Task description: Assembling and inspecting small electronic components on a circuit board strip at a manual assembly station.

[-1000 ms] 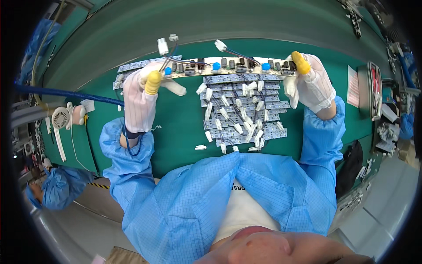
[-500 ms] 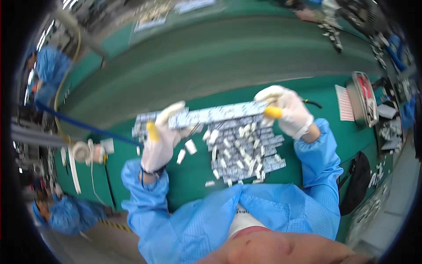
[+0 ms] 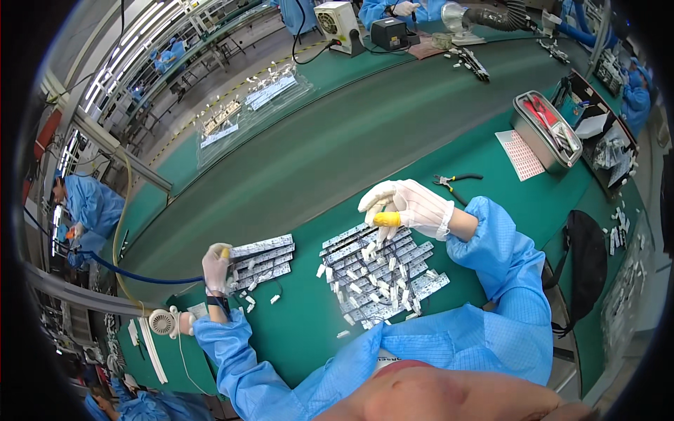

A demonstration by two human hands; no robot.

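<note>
My left hand (image 3: pixel 217 269), in a white glove with a yellow thumb cover, is closed on the left end of a printed circuit board strip (image 3: pixel 261 247). That strip lies uppermost in a small group of similar strips at the left. Loose white connectors on leads lie just below it. My right hand (image 3: pixel 406 209), gloved with a yellow cover too, is above the far edge of a larger pile of board strips (image 3: pixel 423 286). Its fingers are curled together; whatever they pinch is hidden. Many white connectors (image 3: pixel 382 285) with dark wires are scattered over this pile.
Cutting pliers (image 3: pixel 456 184) lie beyond my right hand. Farther right are a printed label sheet (image 3: pixel 520 156), a metal tool box (image 3: pixel 567 160) and a black bag (image 3: pixel 588 256). A small white fan (image 3: pixel 163 322) stands at the left. The dark green conveyor belt (image 3: pixel 337 123) runs behind.
A strip earlier stretched between both hands now lies on the left group. My left hand has moved left and lower; the right has let go and come over the pile. The view has shifted.
</note>
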